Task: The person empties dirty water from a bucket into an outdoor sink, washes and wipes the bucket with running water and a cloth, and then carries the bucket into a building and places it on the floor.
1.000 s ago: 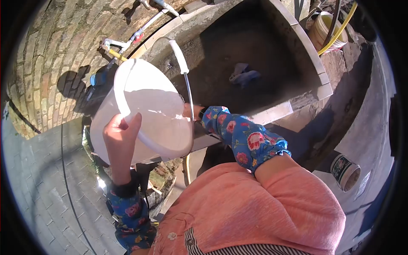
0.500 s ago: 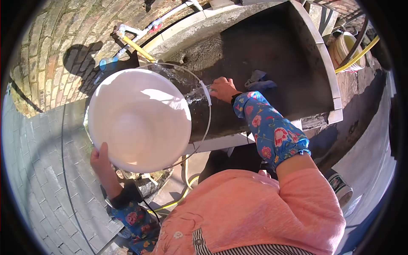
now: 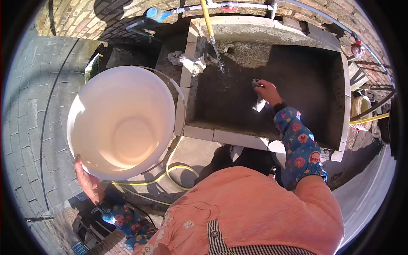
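Observation:
My left hand [image 3: 88,180] grips the lower left rim of a large white bucket [image 3: 127,123]. The bucket is tilted so that its mouth faces me, and its wire handle [image 3: 180,95] hangs on the right side. Over the concrete basin [image 3: 240,138], my right hand [image 3: 267,91] is closed around a small wet-looking grey cloth [image 3: 260,103], which dangles below the fingers. Dark, murky water [image 3: 229,100] lies in the basin.
Water runs from a yellow hose [image 3: 207,21] into the basin's far left part. A crumpled pale rag [image 3: 187,59] lies on the left rim. Yellow hose [image 3: 182,168] coils on the ground near my feet. A striped bucket [image 3: 362,111] stands at the right.
My right hand has moved from beside the bucket into the basin and taken hold of the cloth. The bucket has moved left, away from the basin. My view has shifted too.

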